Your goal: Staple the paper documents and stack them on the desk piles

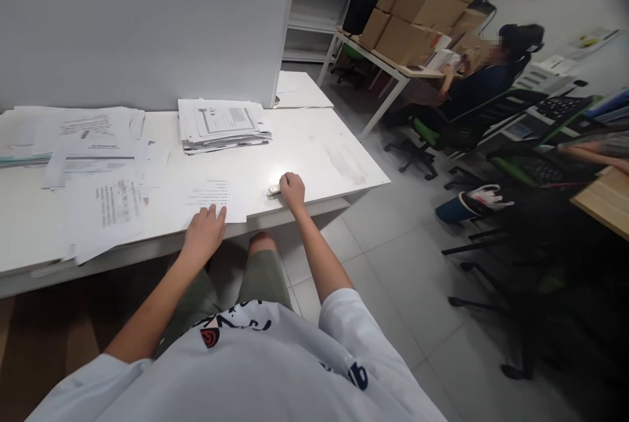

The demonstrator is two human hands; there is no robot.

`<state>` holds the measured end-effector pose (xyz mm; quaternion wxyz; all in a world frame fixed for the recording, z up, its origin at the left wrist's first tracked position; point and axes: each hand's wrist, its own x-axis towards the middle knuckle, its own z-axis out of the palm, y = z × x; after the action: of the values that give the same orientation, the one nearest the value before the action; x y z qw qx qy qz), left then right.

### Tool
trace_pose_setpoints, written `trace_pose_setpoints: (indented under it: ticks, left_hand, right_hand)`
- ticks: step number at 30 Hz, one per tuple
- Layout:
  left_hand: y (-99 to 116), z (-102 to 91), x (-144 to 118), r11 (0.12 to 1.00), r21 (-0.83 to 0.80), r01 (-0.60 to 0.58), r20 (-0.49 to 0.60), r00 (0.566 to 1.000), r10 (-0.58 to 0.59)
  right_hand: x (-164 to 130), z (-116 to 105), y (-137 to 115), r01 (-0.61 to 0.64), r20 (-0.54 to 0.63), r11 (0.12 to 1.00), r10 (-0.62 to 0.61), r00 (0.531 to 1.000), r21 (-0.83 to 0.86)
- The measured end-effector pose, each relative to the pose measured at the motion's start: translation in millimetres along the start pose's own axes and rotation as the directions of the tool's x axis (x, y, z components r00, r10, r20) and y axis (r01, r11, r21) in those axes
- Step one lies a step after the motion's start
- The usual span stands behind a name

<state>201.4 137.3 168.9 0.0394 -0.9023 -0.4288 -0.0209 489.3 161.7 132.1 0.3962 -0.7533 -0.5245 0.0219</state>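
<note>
My left hand [207,232] lies at the desk's front edge, fingers out flat on a printed sheet of paper [209,194]. To its right, my right hand [293,190] is closed around a small, pale stapler [274,191] low over the white desktop. The stapler's front end points left, toward the sheet, with a gap between them. My fingers hide its rear part. Behind the sheet sits a thick stack of printed papers [223,122]. More loose printed sheets [118,202] spread over the left side, some overlapping.
A grey partition [142,22] rises behind the white desk [314,153]. Cardboard boxes [407,16] are piled on another table at the back right, where a seated person [476,84] handles something. Office chairs [457,127] and a blue bin [455,208] stand on the tiled floor.
</note>
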Motion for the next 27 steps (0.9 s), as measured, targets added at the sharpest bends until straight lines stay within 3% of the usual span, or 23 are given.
trace_pose_setpoints:
  ticks: [3,7,11,17,23,27]
  left_hand:
    - [-2,-0.7,15,0.998,-0.023,-0.063,-0.024,0.998,0.062]
    - [4,12.5,34,0.99,-0.029,-0.136,-0.122,0.984,0.132]
    - [9,24.2,36,0.974,-0.072,-0.214,-0.087,0.974,0.207]
    - [14,24.9,48,0.947,-0.174,-0.27,-0.071,0.963,0.261]
    - [38,22.8,64,0.929,-0.15,-0.338,-0.081,0.941,0.329]
    - [43,24.3,66,0.923,-0.13,-0.362,-0.108,0.931,0.35]
  right_hand:
    - [1,0,-1,-0.001,-0.005,1.0,0.001,1.0,0.008]
    - [1,-2,-2,-0.008,0.003,1.0,0.008,1.0,0.023]
    - [1,-4,-4,-0.021,0.016,0.999,0.021,1.0,0.026]
    - [1,-4,-3,-0.012,0.015,0.999,0.011,1.0,0.032]
    - [2,-2,-3,-0.015,-0.009,0.999,0.015,1.0,0.04]
    - [2,-1,-3,-0.014,0.001,0.999,0.014,1.0,0.03]
